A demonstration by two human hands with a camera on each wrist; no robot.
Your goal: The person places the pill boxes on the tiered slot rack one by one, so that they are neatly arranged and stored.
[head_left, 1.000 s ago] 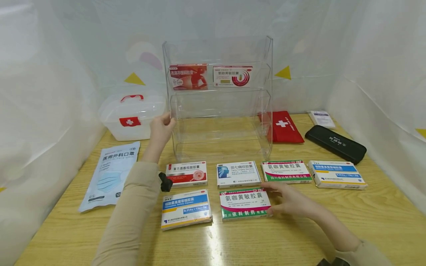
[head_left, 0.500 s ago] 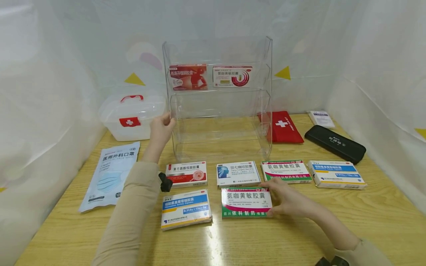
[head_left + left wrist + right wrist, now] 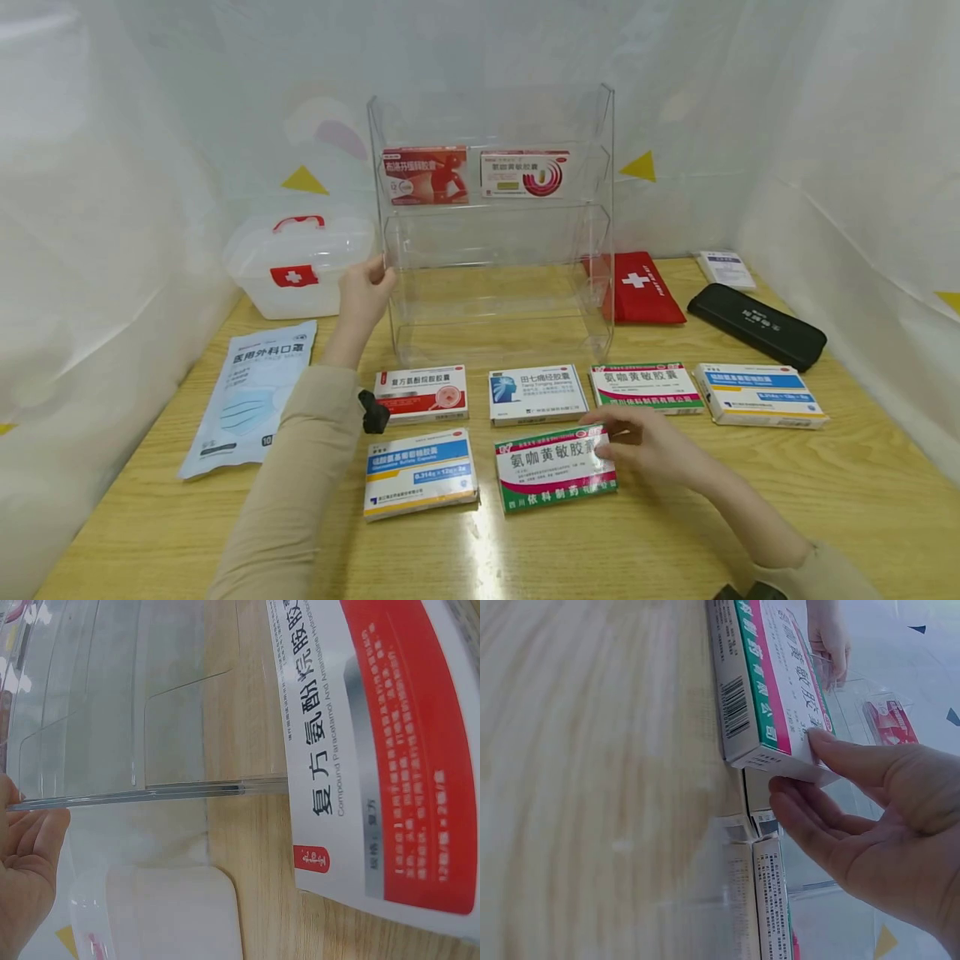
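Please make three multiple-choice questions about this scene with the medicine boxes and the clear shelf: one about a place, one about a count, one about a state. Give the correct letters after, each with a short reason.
1. Where do the two boxes already in the clear shelf stand?
A. top tier
B. bottom tier
C. on the table behind it

2. How many medicine boxes lie on the table in front of the shelf?
A. four
B. six
C. eight

3. What is the state of the green-and-pink box at the right hand?
A. lying flat, untouched
B. right end raised off the table, pinched by thumb and fingers
C. standing in the shelf

Answers:
1 A: the red box and the white box sit side by side in the upper tier.
2 B: four in the far row, two in the near row.
3 B: the right wrist view shows that end lifted, thumb on top and fingers beneath.
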